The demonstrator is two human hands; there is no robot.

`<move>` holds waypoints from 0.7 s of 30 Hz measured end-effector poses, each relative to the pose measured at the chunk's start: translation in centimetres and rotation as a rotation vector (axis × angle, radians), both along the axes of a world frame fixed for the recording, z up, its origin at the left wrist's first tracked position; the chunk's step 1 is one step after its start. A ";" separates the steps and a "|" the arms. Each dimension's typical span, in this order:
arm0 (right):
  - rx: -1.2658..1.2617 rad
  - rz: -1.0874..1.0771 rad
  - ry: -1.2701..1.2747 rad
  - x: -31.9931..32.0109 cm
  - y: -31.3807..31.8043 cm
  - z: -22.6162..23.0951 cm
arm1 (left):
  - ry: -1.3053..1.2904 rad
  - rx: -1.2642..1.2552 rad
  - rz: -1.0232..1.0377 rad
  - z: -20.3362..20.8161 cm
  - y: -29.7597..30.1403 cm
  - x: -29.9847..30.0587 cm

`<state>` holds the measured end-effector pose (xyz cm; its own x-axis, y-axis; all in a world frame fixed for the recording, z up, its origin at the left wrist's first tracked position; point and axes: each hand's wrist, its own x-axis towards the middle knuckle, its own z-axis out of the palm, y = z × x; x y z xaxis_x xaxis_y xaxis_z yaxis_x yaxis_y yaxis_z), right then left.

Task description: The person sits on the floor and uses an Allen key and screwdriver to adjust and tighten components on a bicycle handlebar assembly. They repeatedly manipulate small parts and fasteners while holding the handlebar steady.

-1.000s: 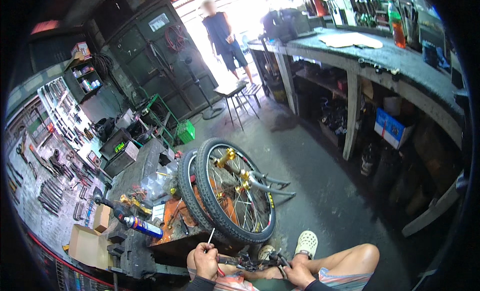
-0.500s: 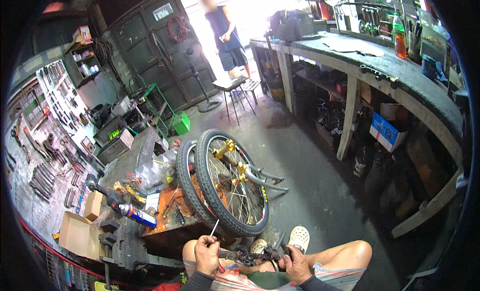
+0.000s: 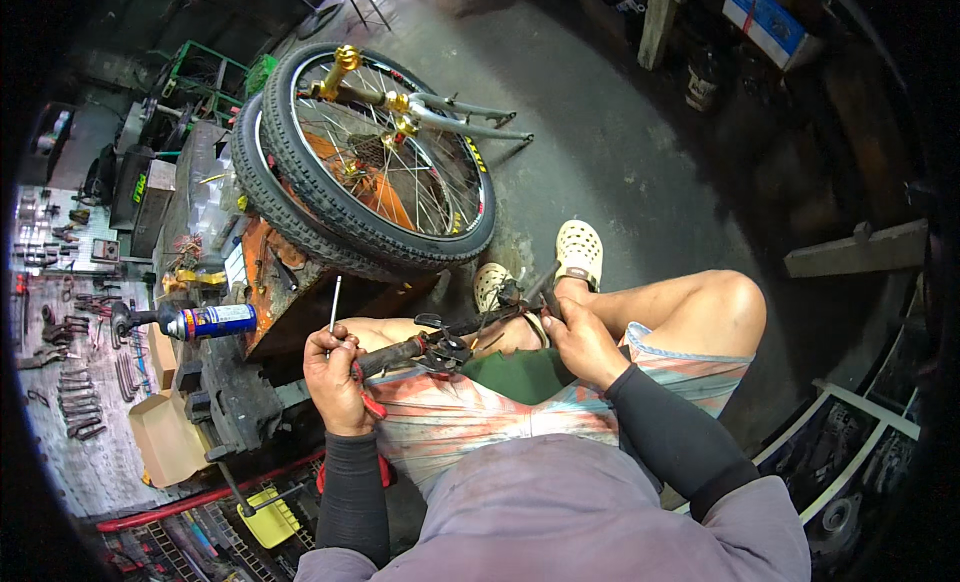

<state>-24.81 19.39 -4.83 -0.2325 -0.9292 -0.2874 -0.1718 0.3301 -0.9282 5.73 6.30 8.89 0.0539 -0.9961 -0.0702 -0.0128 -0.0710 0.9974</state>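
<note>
Across my lap lies a bicycle handlebar [image 3: 492, 320] with a dark grip, brake lever and shifter [image 3: 440, 352]. My left hand [image 3: 338, 387] is closed around a slim metal-shafted tool [image 3: 335, 300], its shaft pointing up, beside the handlebar's left grip [image 3: 392, 358]. A red piece [image 3: 374, 406] shows under that hand; whether it belongs to the tool I cannot tell. My right hand [image 3: 590, 350] is closed at the handlebar's right end, the fingertips partly hidden.
Two bicycle wheels [image 3: 296, 167] and a silver fork with gold parts [image 3: 455, 119] rest on an orange-topped bench ahead-left. A blue spray can [image 3: 215, 321], a cardboard box [image 3: 168, 440] and a vise [image 3: 235, 397] stand at left. A metal frame [image 3: 870, 412] is at right.
My view has tilted down, so the doorway, the other person and the workbench have left it. Both hands keep their holds, and the handlebar stays across my lap.
</note>
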 end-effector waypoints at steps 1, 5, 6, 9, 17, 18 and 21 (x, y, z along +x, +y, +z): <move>0.017 0.010 0.003 0.1 -0.2 0.1 | -0.015 0.003 -0.002 0.1 -0.2 0.0; 0.072 0.057 0.006 -0.2 -0.6 1.1 | -0.007 0.021 -0.021 0.2 -0.7 0.0; 0.078 0.068 0.008 -0.2 -0.7 1.4 | 0.012 0.027 -0.029 0.2 -0.9 -0.1; 0.115 0.091 -0.035 -0.4 -1.0 2.2 | -0.023 0.017 -0.017 0.3 -1.0 -0.4; 0.108 0.085 -0.008 -0.4 -0.9 1.4 | -0.009 0.014 -0.015 0.6 -1.0 -0.9; 0.116 0.089 -0.004 -0.5 -0.9 1.6 | 0.003 0.018 -0.015 0.6 -1.0 -1.0; 0.162 0.123 -0.029 -0.8 -1.2 2.3 | 0.000 0.023 -0.006 0.7 -1.0 -1.0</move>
